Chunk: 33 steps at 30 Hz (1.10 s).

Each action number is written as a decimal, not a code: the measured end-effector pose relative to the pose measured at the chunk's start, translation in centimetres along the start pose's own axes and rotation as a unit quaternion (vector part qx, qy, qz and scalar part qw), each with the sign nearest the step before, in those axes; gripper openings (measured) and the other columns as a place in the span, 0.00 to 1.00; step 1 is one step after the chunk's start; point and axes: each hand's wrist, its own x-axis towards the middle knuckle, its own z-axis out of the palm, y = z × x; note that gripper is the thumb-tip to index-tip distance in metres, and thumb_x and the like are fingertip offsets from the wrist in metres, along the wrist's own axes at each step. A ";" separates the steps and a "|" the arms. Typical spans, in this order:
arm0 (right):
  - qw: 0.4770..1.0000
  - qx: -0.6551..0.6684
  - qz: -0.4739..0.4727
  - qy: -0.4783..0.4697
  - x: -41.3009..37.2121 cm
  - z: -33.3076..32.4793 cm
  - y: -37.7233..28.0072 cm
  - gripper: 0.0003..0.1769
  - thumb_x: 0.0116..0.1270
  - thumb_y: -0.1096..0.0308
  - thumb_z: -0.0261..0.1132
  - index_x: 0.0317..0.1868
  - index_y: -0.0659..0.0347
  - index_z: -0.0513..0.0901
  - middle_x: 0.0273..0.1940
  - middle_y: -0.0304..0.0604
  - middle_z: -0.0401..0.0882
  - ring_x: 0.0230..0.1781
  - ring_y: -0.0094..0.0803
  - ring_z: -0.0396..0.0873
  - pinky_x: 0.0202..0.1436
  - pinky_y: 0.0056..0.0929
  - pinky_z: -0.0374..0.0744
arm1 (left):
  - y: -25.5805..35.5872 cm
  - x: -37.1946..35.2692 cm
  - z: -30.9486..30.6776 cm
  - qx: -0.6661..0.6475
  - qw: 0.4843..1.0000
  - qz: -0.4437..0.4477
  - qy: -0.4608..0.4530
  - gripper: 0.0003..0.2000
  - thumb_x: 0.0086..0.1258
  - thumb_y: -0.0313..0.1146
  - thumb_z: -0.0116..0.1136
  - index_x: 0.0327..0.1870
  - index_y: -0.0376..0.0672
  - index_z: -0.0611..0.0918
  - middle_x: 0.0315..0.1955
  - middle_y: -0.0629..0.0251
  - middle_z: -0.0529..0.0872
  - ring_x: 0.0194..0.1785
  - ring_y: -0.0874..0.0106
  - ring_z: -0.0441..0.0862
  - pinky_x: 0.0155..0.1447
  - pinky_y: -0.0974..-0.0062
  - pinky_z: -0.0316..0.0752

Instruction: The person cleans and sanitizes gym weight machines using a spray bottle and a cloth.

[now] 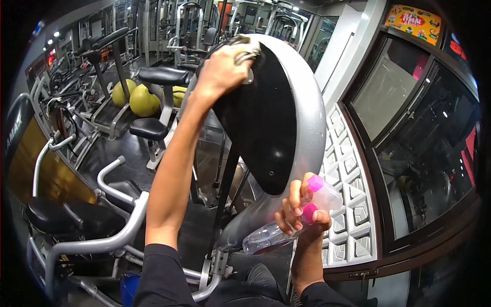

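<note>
My left hand (pixel 222 71) reaches up to the top of a black panel (pixel 266 117), its fingers closed on a crumpled greyish cloth (pixel 249 50) pressed to the surface. The panel is set in the curved silver frame (pixel 310 102) of a gym machine. Lower down, my right hand (pixel 302 207) is wrapped round clear plastic bottles with pink caps. One clear bottle (pixel 268 238) slants down to the left, and another clear body (pixel 330 197) shows behind the fingers. The fingers partly hide how the two sit together.
Silver bars (pixel 97 245) and black padded seats (pixel 76 217) stand at the left. Farther back are yellow exercise balls (pixel 144 101) and more gym machines. A white patterned wall panel (pixel 350 215) and dark-framed glass doors (pixel 424 143) line the right side.
</note>
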 end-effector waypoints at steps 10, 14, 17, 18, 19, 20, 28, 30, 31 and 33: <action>1.000 -0.012 -0.010 0.004 -0.2 0.0 0.0 0.20 0.59 0.65 0.67 0.42 0.59 0.63 0.31 0.45 0.66 0.19 0.27 0.69 0.20 0.31 0.73 | 8.5 -11.1 -3.5 -0.176 0.957 0.150 -0.173 0.23 0.51 0.25 0.57 0.53 0.41 0.82 0.43 0.50 0.82 0.46 0.53 0.82 0.53 0.66 0.76; 0.999 -0.002 -0.010 -0.047 0.2 -0.3 -0.1 0.15 0.63 0.69 0.61 0.42 0.59 0.62 0.34 0.44 0.66 0.21 0.26 0.70 0.23 0.31 0.73 | 7.0 -6.7 -4.8 -0.273 0.959 0.070 -0.029 0.17 0.54 0.24 0.53 0.46 0.40 0.83 0.35 0.51 0.83 0.40 0.57 0.83 0.48 0.67 0.76; 0.999 -0.007 -0.010 -0.031 -0.1 -0.1 -0.2 0.16 0.63 0.68 0.62 0.42 0.60 0.62 0.34 0.43 0.66 0.21 0.26 0.70 0.23 0.30 0.73 | 4.3 -1.1 -3.5 -0.115 0.969 0.163 0.143 0.17 0.57 0.32 0.54 0.49 0.43 0.83 0.37 0.48 0.82 0.42 0.51 0.83 0.50 0.62 0.78; 1.000 -0.025 -0.009 -0.010 -0.2 0.0 -0.2 0.17 0.62 0.66 0.64 0.42 0.62 0.64 0.32 0.44 0.66 0.20 0.25 0.69 0.22 0.30 0.72 | 4.5 -0.4 -2.9 -0.069 0.981 0.142 0.109 0.18 0.57 0.33 0.53 0.50 0.46 0.83 0.37 0.47 0.82 0.43 0.49 0.82 0.50 0.60 0.78; 0.999 -0.042 -0.006 0.011 -0.2 0.1 -0.2 0.20 0.61 0.63 0.66 0.42 0.64 0.65 0.31 0.44 0.66 0.19 0.25 0.69 0.21 0.29 0.72 | 5.2 -0.1 -2.1 -0.023 0.990 0.119 0.074 0.19 0.57 0.34 0.52 0.51 0.50 0.83 0.38 0.47 0.82 0.43 0.48 0.82 0.51 0.58 0.77; 0.999 -0.048 0.002 -0.007 0.0 -0.1 -0.3 0.19 0.61 0.63 0.65 0.42 0.65 0.65 0.31 0.44 0.67 0.19 0.25 0.69 0.21 0.29 0.72 | 6.0 -0.3 -1.0 0.026 0.995 0.091 0.001 0.21 0.58 0.34 0.54 0.54 0.47 0.82 0.43 0.46 0.81 0.47 0.48 0.79 0.54 0.61 0.75; 0.987 -0.157 -0.001 0.039 -0.8 0.9 0.3 0.19 0.59 0.68 0.63 0.44 0.64 0.65 0.33 0.47 0.70 0.23 0.29 0.71 0.27 0.31 0.75 | 10.7 -9.5 -0.4 -0.089 0.987 0.130 -0.007 0.18 0.55 0.31 0.58 0.48 0.50 0.85 0.45 0.49 0.79 0.41 0.50 0.83 0.46 0.59 0.79; 0.988 -0.149 0.002 0.041 -1.7 1.0 0.7 0.18 0.58 0.69 0.64 0.43 0.64 0.65 0.32 0.47 0.70 0.23 0.30 0.71 0.28 0.30 0.76 | 10.8 -12.1 -0.6 -0.100 0.983 0.149 -0.032 0.21 0.50 0.26 0.58 0.49 0.43 0.83 0.41 0.48 0.78 0.41 0.50 0.82 0.46 0.61 0.78; 0.989 -0.142 0.006 0.041 -2.2 1.1 0.9 0.18 0.57 0.69 0.64 0.42 0.64 0.64 0.32 0.47 0.70 0.23 0.30 0.72 0.28 0.30 0.76 | 10.8 -13.3 -0.6 -0.102 0.981 0.160 -0.033 0.21 0.48 0.25 0.59 0.47 0.43 0.83 0.41 0.49 0.78 0.41 0.50 0.82 0.46 0.61 0.78; 0.992 -0.112 0.017 0.048 -3.8 1.7 1.4 0.17 0.56 0.71 0.65 0.39 0.62 0.64 0.30 0.49 0.70 0.22 0.32 0.73 0.27 0.31 0.76 | 10.6 -15.8 -0.7 -0.087 0.976 0.194 -0.041 0.20 0.44 0.26 0.62 0.45 0.44 0.84 0.41 0.51 0.78 0.39 0.52 0.82 0.43 0.62 0.78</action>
